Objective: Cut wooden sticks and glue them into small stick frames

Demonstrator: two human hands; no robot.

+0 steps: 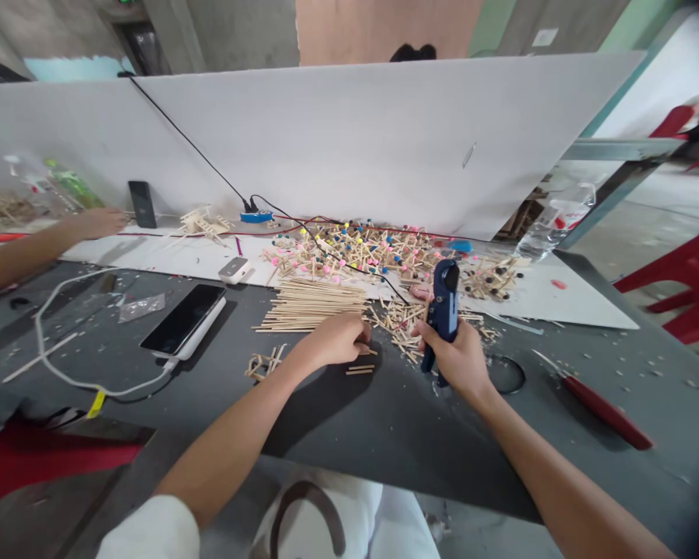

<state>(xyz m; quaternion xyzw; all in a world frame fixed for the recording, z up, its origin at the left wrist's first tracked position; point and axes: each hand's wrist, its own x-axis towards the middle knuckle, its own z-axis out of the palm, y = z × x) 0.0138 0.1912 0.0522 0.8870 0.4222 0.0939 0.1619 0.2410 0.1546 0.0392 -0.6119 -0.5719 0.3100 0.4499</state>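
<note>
My left hand [339, 340] is closed in a pinch just in front of a row of long thin wooden sticks [308, 304]. A short stick piece [371, 352] pokes out at its fingertips. Two more short pieces [359, 370] lie parallel on the dark table below. To the right, my right hand [463, 361] grips a dark blue hand tool [444, 307] that resembles wire-stripping pliers, held upright with its head away from me. Between and behind my hands is a loose heap of short stick pieces [401, 322].
Behind lie stick models with coloured balls [355, 248]. A phone on a white power bank [189, 318], with a cable, is at left. A red-handled knife [606, 411] lies at right, near a bottle [559, 221]. Another person's arm [52, 241] reaches in from the left.
</note>
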